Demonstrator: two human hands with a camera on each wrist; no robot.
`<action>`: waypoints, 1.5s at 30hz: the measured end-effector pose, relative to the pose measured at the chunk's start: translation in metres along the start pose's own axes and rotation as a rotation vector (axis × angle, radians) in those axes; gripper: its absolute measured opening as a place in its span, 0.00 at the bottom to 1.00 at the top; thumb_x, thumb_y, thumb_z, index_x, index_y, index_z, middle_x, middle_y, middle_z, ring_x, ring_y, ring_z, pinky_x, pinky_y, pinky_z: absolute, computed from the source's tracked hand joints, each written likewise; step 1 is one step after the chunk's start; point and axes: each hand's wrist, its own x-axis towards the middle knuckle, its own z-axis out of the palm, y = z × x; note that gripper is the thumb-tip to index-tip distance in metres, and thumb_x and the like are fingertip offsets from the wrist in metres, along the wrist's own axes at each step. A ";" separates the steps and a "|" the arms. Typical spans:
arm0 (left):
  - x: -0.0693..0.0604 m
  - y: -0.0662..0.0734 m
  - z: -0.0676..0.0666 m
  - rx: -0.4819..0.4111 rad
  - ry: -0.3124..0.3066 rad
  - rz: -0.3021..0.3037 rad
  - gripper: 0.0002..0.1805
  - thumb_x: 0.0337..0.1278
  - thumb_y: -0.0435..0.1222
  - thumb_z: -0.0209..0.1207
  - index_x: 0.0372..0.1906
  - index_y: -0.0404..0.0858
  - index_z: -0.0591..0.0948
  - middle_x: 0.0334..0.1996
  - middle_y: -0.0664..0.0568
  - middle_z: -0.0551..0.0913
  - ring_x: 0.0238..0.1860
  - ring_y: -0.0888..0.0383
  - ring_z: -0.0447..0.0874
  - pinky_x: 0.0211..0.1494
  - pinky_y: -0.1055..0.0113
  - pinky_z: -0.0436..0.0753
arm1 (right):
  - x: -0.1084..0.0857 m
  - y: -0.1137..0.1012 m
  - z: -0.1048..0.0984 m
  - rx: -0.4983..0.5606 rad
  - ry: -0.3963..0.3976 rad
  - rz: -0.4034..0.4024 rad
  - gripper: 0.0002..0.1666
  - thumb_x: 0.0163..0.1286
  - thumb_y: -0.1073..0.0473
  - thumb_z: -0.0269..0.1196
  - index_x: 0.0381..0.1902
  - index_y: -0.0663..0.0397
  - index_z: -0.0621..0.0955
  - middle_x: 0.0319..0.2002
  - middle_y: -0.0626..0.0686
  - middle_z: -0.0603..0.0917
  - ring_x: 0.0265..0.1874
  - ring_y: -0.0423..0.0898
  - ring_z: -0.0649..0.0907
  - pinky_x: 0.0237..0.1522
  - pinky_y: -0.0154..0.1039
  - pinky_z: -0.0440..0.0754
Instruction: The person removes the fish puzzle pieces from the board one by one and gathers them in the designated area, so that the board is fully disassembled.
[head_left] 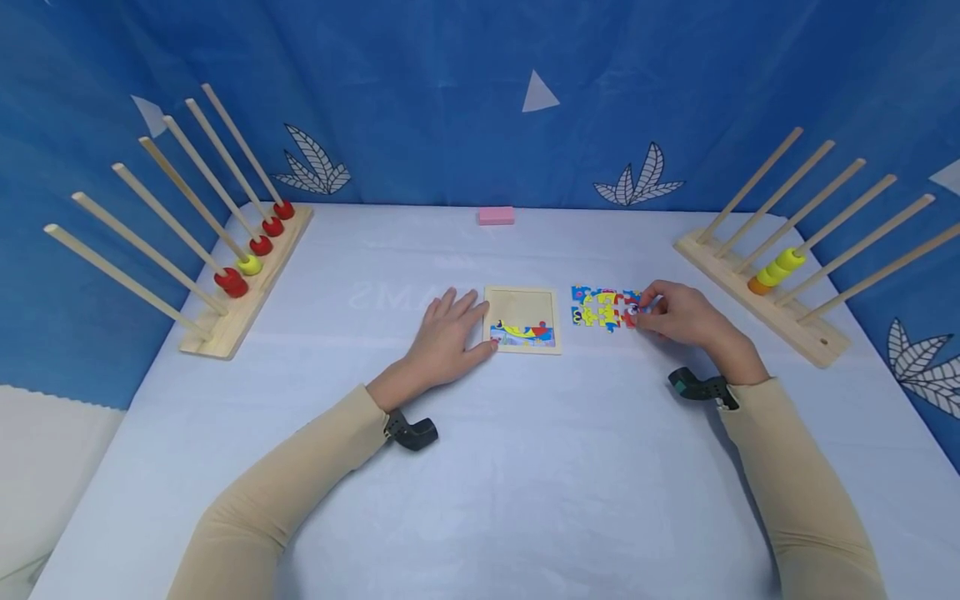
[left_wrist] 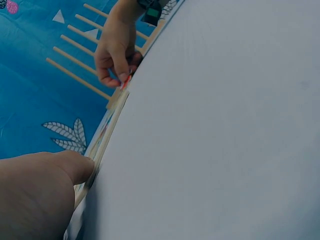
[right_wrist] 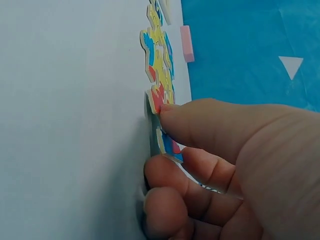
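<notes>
A square wooden puzzle tray point(head_left: 521, 352) lies mid-table, with joined pieces along its bottom and bare wood above. My left hand point(head_left: 447, 340) lies with spread fingers at the tray's left side, its thumb over the lower left corner; the left wrist view shows that thumb point(left_wrist: 77, 167) against the rim. Right of the tray is a group of yellow, blue and red pieces point(head_left: 600, 308). My right hand point(head_left: 686, 315) is at the group's right end, thumb and fingers pinching a piece. In the right wrist view a blue and pink piece point(right_wrist: 169, 146) tilts beside my thumb and curled fingers point(right_wrist: 167, 175).
A wooden peg rack point(head_left: 258, 287) with red and yellow beads stands at the left. Another rack point(head_left: 810, 337), holding yellow and orange beads, is at the right. A pink block point(head_left: 496, 216) lies by the table's back edge, before a blue curtain point(head_left: 450, 100).
</notes>
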 end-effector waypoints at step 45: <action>0.000 0.000 0.000 0.006 -0.004 0.003 0.38 0.67 0.52 0.58 0.75 0.37 0.68 0.79 0.40 0.61 0.82 0.35 0.48 0.82 0.37 0.48 | -0.002 0.001 -0.004 -0.035 0.010 0.016 0.20 0.65 0.54 0.71 0.48 0.62 0.81 0.29 0.55 0.80 0.25 0.48 0.77 0.29 0.38 0.73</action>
